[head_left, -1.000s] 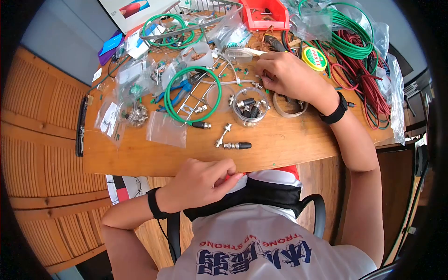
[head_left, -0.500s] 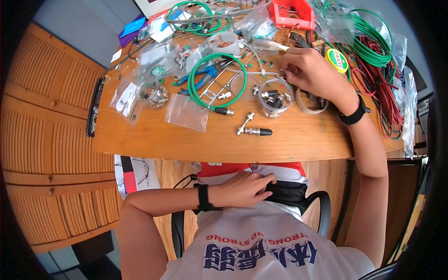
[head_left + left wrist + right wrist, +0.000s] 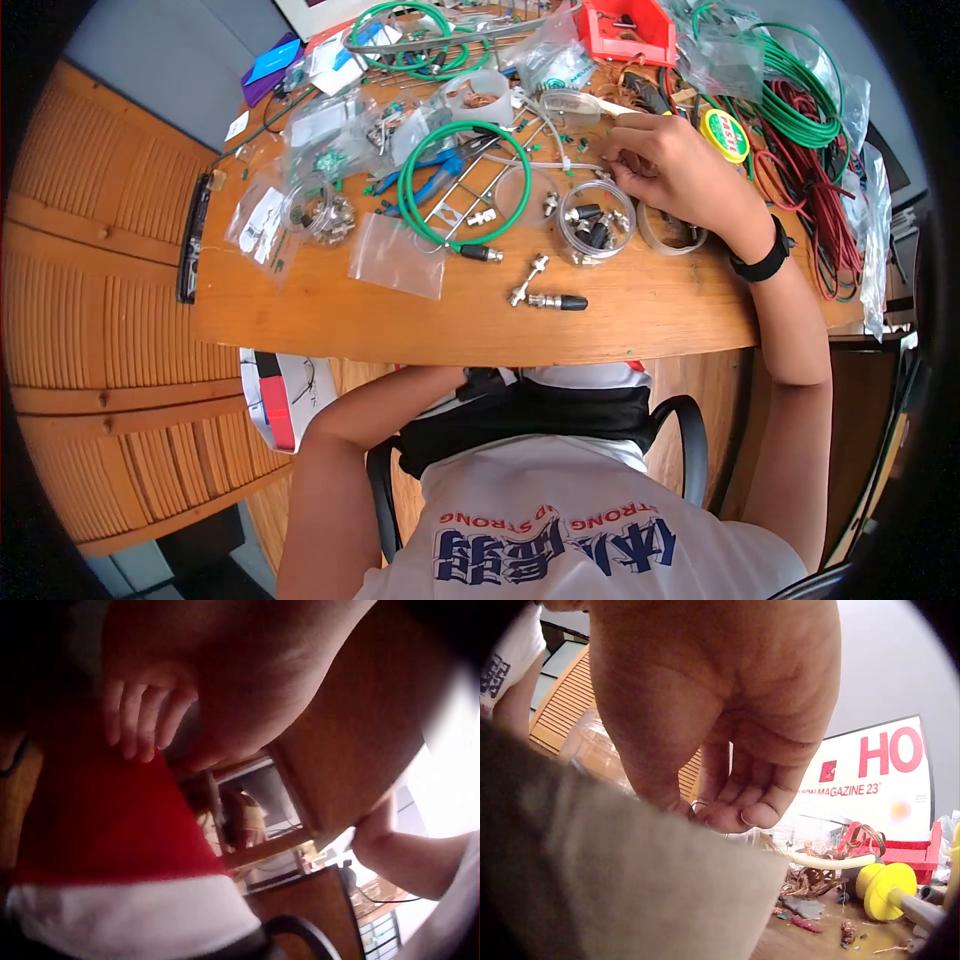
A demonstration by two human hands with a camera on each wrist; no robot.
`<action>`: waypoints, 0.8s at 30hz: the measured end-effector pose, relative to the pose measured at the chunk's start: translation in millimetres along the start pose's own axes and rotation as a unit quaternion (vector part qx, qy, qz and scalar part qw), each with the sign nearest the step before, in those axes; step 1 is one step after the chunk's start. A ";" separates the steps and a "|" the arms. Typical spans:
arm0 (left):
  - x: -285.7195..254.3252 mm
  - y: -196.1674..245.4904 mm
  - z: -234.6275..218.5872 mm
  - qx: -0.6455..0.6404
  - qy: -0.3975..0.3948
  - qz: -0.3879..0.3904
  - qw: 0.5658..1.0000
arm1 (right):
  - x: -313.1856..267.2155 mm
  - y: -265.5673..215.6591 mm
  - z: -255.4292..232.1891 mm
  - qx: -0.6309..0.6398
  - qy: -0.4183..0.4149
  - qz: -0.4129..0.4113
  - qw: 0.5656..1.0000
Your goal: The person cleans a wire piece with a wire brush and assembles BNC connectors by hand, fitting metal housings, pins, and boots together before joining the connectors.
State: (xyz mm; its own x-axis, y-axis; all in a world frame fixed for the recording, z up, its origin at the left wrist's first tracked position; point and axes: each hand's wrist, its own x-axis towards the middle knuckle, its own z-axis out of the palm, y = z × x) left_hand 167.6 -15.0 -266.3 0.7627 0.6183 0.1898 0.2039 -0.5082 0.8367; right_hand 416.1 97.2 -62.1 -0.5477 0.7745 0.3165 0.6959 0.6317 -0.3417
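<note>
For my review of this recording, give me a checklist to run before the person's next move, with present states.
1. Right hand at the brown wooden tabletop: ok, beside the round clear plastic jar.
2. Right hand's grip: cannot tell whether it holds anything.
3. Jar upright: ok, black-and-silver connectors inside.
4. Left hand at the tabletop: not ok, below its edge near red-and-white clothing.
5. Bright green cable coil clear of both hands: ok, left of the jar in the head view.
</note>
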 end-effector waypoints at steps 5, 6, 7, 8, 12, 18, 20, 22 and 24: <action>23.3 -6.6 8.3 -0.017 -0.027 0.024 0.999 | -0.5 2.6 0.3 -0.001 0.006 0.009 1.000; 28.0 -8.1 9.5 -0.020 -0.032 0.028 0.999 | -0.8 1.5 -0.4 -0.003 0.006 0.011 1.000; 32.8 -9.4 11.6 -0.023 -0.036 0.032 0.999 | -0.9 0.9 -0.9 -0.004 0.004 0.012 1.000; 35.9 -10.5 14.6 -0.028 -0.040 0.034 0.998 | -0.9 -0.1 -1.6 -0.007 0.010 0.010 1.000; 40.8 -14.8 27.5 -0.049 -0.054 0.030 0.997 | -1.0 -1.4 -0.7 -0.002 0.009 0.016 1.000; 48.2 -20.0 37.1 -0.065 -0.083 0.031 0.994 | 0.2 -3.0 -4.8 -0.002 0.006 0.006 1.000; 53.7 -20.3 40.5 -0.070 -0.094 0.037 0.992 | -0.7 -3.5 -5.6 -0.005 0.005 0.013 1.000; 57.6 -20.5 42.2 -0.073 -0.103 0.039 0.991 | -0.6 -2.3 -6.5 -0.010 -0.001 0.013 1.000; 58.5 -21.0 41.9 -0.073 -0.111 0.039 0.990 | -0.7 -3.9 -7.4 -0.013 0.001 0.017 1.000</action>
State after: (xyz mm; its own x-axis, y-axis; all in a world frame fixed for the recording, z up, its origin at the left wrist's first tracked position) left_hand 233.6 6.8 -294.3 0.8922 0.4254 0.1518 0.0607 -0.4461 0.8929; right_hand 417.2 93.9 -54.4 -0.5227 0.7956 0.3062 0.7258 0.6037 -0.3298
